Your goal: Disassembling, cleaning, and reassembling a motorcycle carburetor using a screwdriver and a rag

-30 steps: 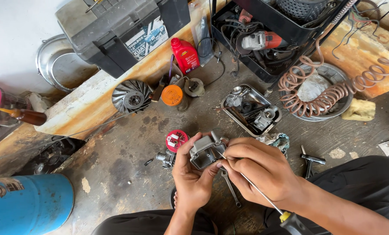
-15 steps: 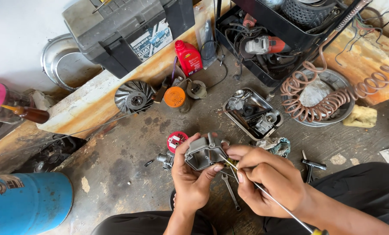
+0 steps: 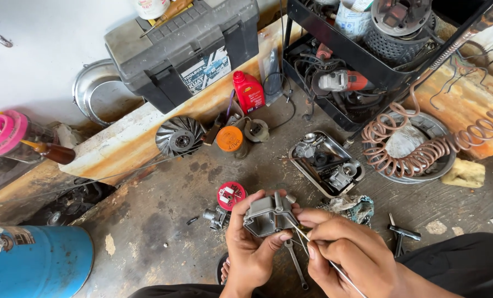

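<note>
Floor [image 3: 163, 221] of stained concrete, crowded as half a second ago with the same clutter: blue drum [image 3: 34, 262] at lower left, grey toolbox [image 3: 186, 49] on the ledge above, copper-coloured hose [image 3: 417, 149] coiled at right, metal tray [image 3: 326, 160] of small parts in the middle, none of it shifted

Changed only in framing and grip: both hands lower in the view now, close over the lap, between a red cap [image 3: 231, 195] and a rag

Left hand [image 3: 249, 251] clamped on the carburettor [image 3: 268, 215], thumb across the lower edge, fingers wrapped behind; holds it clear of the floor, just above a spanner [image 3: 296, 265] lying there

Right hand [image 3: 348, 259] pinched shut on a thin wire [image 3: 300, 236], fingertips bunched, closer to the casting than before; yellow handle seen a second ago now out of view past the bottom edge

Carburettor turned since then, so a flatter grey face looks up; by the look of it, same probing carried on from a fresh angle rather than anything finished

Dull grey cast metal, boxy, rounded corners, short stubs along the top, smudged with grime

Wire tip touching its right lower corner; whether inside a hole, too small to tell
</note>
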